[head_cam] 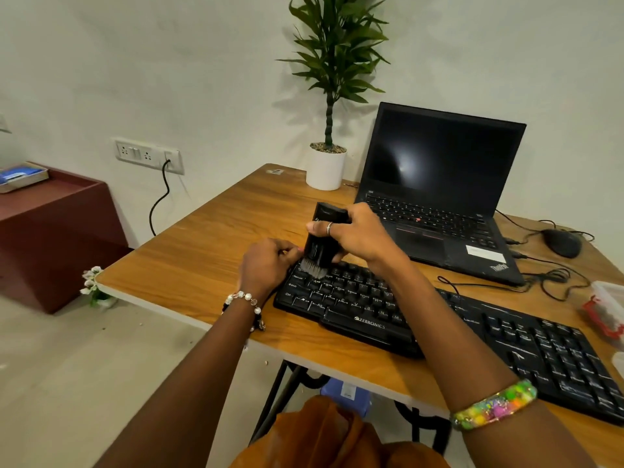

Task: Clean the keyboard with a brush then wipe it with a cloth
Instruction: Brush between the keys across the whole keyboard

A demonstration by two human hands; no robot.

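Right hand [354,231] grips the brush [322,243], bristles on the keyboard's [439,319] far-left keys, left hand [266,265] curled on that corner; pressing hard could pop a keycap.

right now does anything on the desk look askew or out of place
The keyboard lies skewed across the table, its near edge close to the table's front edge. Loose cables tangle beside the laptop. Otherwise nothing odd: the right hand holds the brush on the keys.

laptop [435,197] and plant pot [326,168] stand behind keyboard [439,329].
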